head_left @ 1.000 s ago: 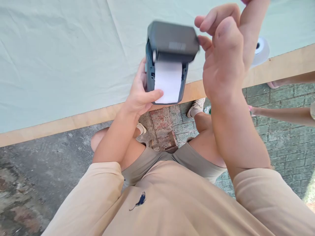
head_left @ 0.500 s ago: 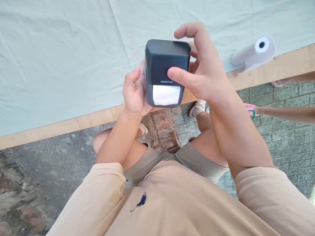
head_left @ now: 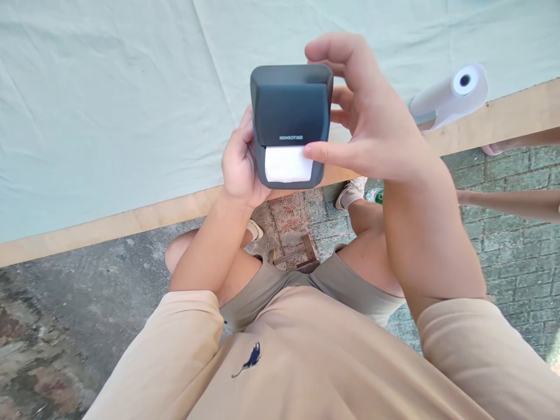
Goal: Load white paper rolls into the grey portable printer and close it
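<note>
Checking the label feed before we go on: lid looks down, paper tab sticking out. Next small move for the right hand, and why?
Probably pinch the white paper tab with the right hand and pull it straight. The lid of the printer looks shut over the paper, the thumb tip already touches the tab's right edge, and the left hand grips the body from the side, steadying it.

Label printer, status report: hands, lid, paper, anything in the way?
Left hand grips label printer from the side. Right hand at its far side, thumb on white paper. Lid down. Paper roll lies apart on the table.
</note>
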Available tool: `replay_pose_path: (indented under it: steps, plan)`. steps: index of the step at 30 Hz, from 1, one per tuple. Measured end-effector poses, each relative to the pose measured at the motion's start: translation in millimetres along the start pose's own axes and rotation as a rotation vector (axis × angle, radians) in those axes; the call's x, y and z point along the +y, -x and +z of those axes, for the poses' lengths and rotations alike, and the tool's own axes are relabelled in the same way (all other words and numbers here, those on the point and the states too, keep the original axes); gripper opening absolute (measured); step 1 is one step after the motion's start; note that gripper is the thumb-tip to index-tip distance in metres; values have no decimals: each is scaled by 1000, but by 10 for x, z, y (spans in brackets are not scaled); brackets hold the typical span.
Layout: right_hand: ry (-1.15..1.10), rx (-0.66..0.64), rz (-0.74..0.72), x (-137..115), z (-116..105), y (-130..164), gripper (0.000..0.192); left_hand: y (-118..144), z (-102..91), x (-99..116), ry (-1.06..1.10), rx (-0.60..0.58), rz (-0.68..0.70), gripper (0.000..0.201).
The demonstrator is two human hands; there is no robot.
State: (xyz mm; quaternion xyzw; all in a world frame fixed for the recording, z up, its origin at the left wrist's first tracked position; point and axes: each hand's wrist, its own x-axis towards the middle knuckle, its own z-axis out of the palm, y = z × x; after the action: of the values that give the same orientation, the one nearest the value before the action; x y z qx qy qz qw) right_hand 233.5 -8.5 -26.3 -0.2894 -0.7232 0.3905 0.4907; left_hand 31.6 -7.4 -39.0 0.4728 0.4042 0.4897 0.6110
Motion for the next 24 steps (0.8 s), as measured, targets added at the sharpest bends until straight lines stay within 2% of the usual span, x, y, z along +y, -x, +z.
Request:
replay_pose_path:
  steps: [1, 3, 4, 5, 6, 7, 10, 14, 16, 18, 21, 24]
  plan:
    - [44, 115, -26, -11, 25, -12, 61, -4, 4, 5, 36, -1, 23, 54]
    - [108, 435, -148, -33, 84, -38, 36, -8, 12, 10, 127, -55, 52, 58]
    - [130, 571, -222, -45, 109, -47, 37, -7, 16, 11, 162, -95, 50, 59]
    - [147, 643, -283, -58, 126, -50, 40, -3, 19, 10, 179, -126, 43, 59]
    - [172, 637, -315, -71, 132, -46, 38, 5, 21, 8, 174, -141, 34, 59]
    - [214, 570, -319, -82, 129, -37, 34, 14, 22, 5, 148, -138, 30, 59]
    - [449, 281, -199, -100, 82, 7, 10, 48, 25, -14, 34, -105, 34, 66]
    - [818, 64, 61, -88, 37, 22, 42, 77, 22, -58, -21, -119, 45, 72]
    - [935, 4, 169, -98, 40, 7, 48, 79, 18, -79, -25, -123, 46, 73]
    - [924, 10, 194, -141, 43, -4, 50, 76, 17, -90, -11, -122, 43, 72]
    - [665, 86, 54, -251, 9, 2, 46, 57, 19, -80, 26, -78, 52, 67]
    - [260, 314, -103, -270, -76, 2, 46, 26, 15, -50, 76, -28, 65, 57]
